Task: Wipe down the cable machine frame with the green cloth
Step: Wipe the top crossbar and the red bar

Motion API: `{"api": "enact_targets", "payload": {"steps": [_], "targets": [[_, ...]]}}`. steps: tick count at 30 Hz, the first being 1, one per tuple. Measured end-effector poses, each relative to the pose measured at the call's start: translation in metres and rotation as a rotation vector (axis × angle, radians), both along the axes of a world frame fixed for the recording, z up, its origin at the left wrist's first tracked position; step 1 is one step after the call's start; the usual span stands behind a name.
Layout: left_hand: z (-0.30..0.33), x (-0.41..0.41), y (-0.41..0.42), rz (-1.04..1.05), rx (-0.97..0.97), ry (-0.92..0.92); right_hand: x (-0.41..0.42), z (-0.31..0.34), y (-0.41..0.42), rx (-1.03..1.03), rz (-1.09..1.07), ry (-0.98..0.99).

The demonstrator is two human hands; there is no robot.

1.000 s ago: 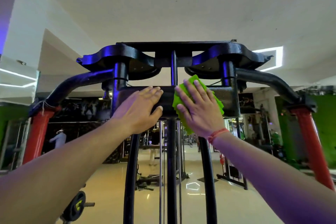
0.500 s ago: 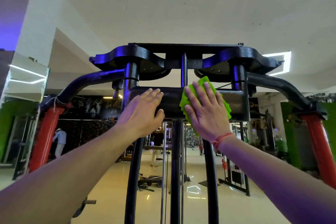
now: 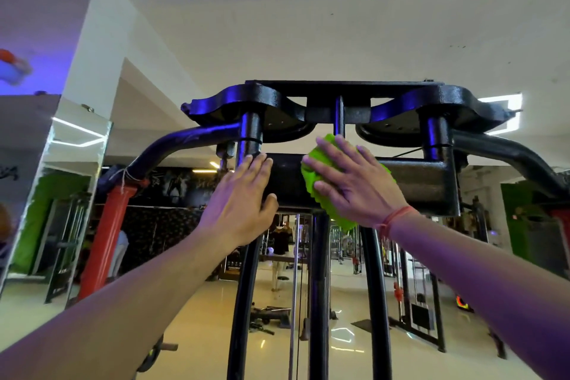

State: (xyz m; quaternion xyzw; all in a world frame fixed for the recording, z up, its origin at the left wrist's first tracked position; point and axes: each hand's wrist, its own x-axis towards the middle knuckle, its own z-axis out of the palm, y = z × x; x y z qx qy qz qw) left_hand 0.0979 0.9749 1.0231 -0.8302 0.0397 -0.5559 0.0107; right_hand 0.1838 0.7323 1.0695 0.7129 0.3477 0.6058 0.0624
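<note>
Head view, the only one: camera tilted up at the top of the cable machine frame (image 3: 419,185), black crossbeam filling the centre of the picture. Right hand (image 3: 354,185) flat on the beam's front face at about 1 o'clock from picture centre, fingers straight and spread, palm pressing the green cloth (image 3: 311,174) against the metal; nothing curled round it, the cloth is pinned rather than gripped. Cloth bunched, its edges showing at the hand's 9 o'clock and trailing off below the beam toward 6 o'clock. Left hand (image 3: 243,200) just beside it at 9 o'clock, apart from the cloth, fingers straight and together, tips resting near the beam's top edge, thumb against the lower edge; holds nothing (looks like bracing, as I judge it). Progress: wiping is under way on the middle of the crossbeam. No wet streak or dust line visible, so what is already clean cannot be told. Likely left: beam's right end at 3 o'clock, pulley housings (image 3: 456,108) at 12 o'clock, curved side arms, uprights (image 3: 317,287) at 6 o'clock. Red posts (image 3: 105,241) and other gym machines stand behind.
</note>
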Motion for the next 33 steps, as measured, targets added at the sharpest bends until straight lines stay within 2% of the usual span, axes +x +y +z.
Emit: {"api": "enact_targets", "payload": {"steps": [2, 4, 7, 11, 15, 21, 27, 33], "targets": [[-0.003, 0.0, 0.005, -0.054, -0.062, -0.005, -0.001, -0.013, 0.011, 0.088, 0.005, 0.004], [-0.009, -0.003, 0.01, -0.097, -0.088, 0.003, 0.002, -0.025, 0.021, -0.042, -0.019, -0.039], [-0.016, -0.009, 0.019, -0.104, -0.068, 0.015, -0.003, -0.004, 0.02, -0.199, -0.031, -0.044], [-0.023, -0.019, 0.029, -0.143, -0.1, 0.044, -0.009, 0.002, 0.021, -0.041, -0.03, -0.011], [-0.026, -0.026, 0.042, -0.202, -0.118, 0.107, -0.004, -0.011, 0.007, -0.129, -0.045, -0.039], [-0.026, -0.023, 0.044, -0.296, -0.144, 0.058, -0.017, 0.02, 0.064, -0.293, -0.049, -0.08], [-0.034, -0.016, 0.045, -0.34, -0.214, 0.047, 0.0, -0.001, 0.024, -0.324, -0.022, -0.152], [-0.038, -0.002, 0.051, -0.49, -0.376, -0.01, -0.009, 0.017, 0.077, -0.373, -0.006, -0.18]]}}
